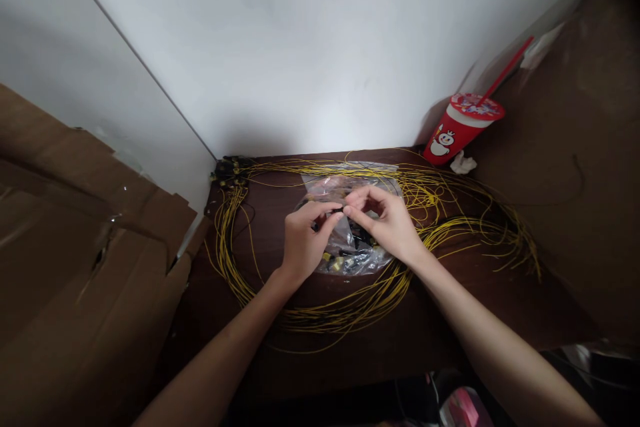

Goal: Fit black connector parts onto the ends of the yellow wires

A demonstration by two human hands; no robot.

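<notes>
Over the bag [343,235], left hand [306,240] and right hand [393,227] meet, pinching something dark [341,209]

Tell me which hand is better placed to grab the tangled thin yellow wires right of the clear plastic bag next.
Probably your right hand: it is nearer those wires, while your left hand is farther away. Both seem busy pinching one small dark piece, though.
</notes>
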